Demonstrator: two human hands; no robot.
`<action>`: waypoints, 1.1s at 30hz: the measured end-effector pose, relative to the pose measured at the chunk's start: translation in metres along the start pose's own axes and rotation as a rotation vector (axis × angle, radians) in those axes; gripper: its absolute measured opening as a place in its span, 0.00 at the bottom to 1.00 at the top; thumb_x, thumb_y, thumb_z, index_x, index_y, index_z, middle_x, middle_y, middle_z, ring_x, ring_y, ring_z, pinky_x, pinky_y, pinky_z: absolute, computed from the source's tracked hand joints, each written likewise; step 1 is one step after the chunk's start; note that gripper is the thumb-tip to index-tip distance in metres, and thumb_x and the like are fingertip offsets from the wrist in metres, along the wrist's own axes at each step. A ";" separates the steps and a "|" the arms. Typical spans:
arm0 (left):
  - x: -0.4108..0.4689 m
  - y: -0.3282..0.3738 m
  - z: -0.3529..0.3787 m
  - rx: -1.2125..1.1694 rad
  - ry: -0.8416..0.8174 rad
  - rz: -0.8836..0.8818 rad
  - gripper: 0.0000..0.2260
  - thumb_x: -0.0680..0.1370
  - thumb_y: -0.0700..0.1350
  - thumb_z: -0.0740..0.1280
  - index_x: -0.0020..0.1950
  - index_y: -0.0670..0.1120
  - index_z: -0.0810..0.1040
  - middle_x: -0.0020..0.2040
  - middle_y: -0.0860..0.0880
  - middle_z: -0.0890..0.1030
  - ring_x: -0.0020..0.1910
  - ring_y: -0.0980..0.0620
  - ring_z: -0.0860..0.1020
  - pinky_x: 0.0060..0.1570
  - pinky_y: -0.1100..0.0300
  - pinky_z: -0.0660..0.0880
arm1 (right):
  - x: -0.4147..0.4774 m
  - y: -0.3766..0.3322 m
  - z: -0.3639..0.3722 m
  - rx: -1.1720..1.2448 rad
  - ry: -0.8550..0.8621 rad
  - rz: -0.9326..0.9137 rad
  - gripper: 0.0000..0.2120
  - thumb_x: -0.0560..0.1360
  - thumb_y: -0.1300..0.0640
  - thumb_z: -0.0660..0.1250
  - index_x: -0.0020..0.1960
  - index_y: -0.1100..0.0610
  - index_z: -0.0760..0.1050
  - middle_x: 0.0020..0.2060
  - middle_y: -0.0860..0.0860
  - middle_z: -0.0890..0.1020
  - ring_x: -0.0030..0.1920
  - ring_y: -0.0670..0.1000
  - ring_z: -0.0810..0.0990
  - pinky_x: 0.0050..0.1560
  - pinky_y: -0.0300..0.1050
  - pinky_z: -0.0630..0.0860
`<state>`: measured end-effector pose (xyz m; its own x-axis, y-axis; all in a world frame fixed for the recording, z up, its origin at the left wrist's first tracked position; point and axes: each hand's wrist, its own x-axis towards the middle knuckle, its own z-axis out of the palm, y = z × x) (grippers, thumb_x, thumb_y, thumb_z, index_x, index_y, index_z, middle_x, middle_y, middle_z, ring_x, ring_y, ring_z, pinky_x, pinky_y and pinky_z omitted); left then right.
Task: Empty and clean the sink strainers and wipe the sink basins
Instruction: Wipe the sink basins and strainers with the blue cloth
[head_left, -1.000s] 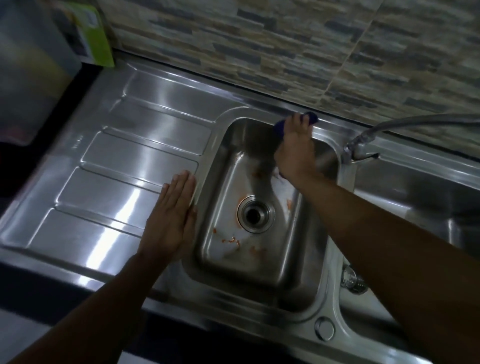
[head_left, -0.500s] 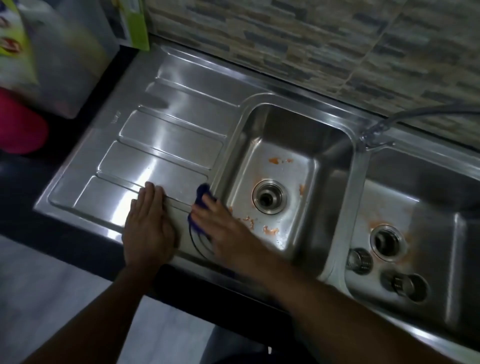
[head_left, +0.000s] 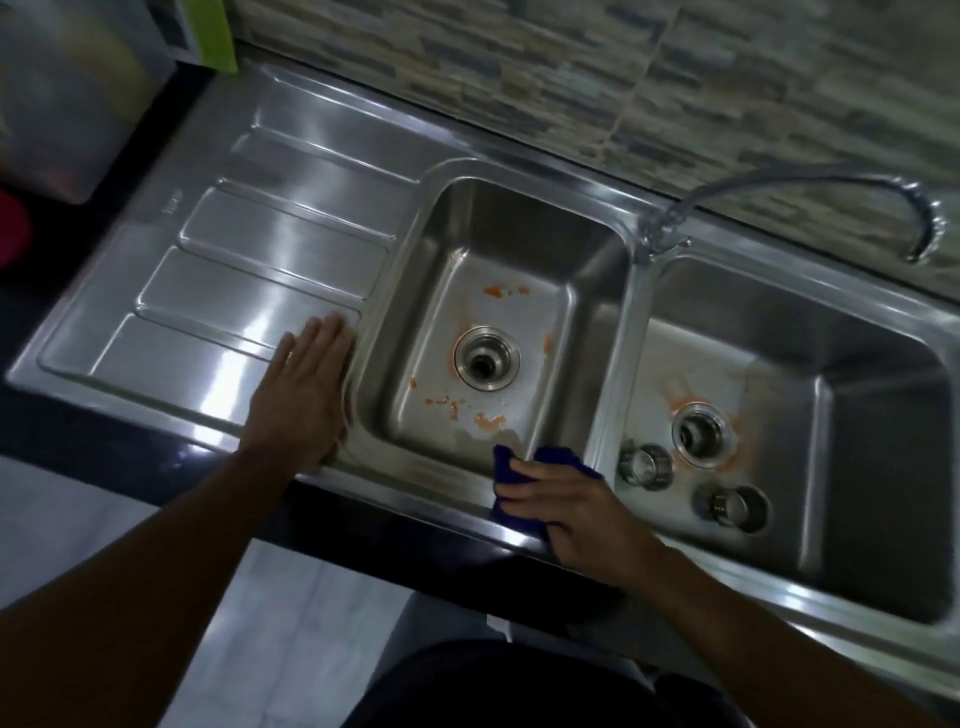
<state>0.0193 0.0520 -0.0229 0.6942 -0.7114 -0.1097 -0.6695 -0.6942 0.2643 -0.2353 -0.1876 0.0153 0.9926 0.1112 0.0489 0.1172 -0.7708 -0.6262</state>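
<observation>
Shiny steel sink (head_left: 519, 171): the right hand (head_left: 571, 512), gripping the blue cloth (head_left: 511, 467), has slid along the rim (head_left: 441, 475) away from the flat left hand (head_left: 306, 384). Orange spots (head_left: 488, 422) just beyond it still need wiping.

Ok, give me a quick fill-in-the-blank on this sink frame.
1. The right hand grips a ___ cloth.
2. The left hand lies flat on the ___.
3. Two strainers lie in the ___ basin.
4. Stains in the left basin are ___.
Missing: blue; drainboard; right; orange.
</observation>
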 end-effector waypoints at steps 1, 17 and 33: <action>0.006 0.004 0.000 -0.004 0.000 0.001 0.31 0.79 0.51 0.45 0.80 0.40 0.58 0.81 0.41 0.56 0.81 0.42 0.53 0.80 0.43 0.50 | -0.001 0.003 -0.004 0.014 -0.030 0.010 0.16 0.70 0.66 0.62 0.50 0.62 0.87 0.52 0.54 0.87 0.60 0.60 0.83 0.64 0.55 0.78; 0.152 0.008 0.020 -0.005 0.104 0.006 0.26 0.85 0.52 0.45 0.82 0.46 0.55 0.83 0.47 0.54 0.82 0.49 0.49 0.81 0.47 0.49 | 0.186 0.204 0.026 -0.286 -0.037 0.973 0.33 0.79 0.48 0.63 0.80 0.60 0.58 0.80 0.61 0.56 0.81 0.62 0.48 0.81 0.58 0.47; 0.155 0.006 0.025 0.014 0.208 0.052 0.23 0.85 0.48 0.51 0.80 0.44 0.61 0.81 0.44 0.60 0.82 0.47 0.54 0.79 0.43 0.55 | 0.295 0.198 0.139 -0.176 0.176 0.628 0.31 0.84 0.49 0.51 0.83 0.59 0.47 0.82 0.57 0.49 0.82 0.58 0.47 0.82 0.55 0.48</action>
<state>0.1161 -0.0654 -0.0623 0.6974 -0.7091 0.1038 -0.7082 -0.6597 0.2514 0.0761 -0.2199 -0.2021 0.8628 -0.4837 -0.1471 -0.4948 -0.7482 -0.4421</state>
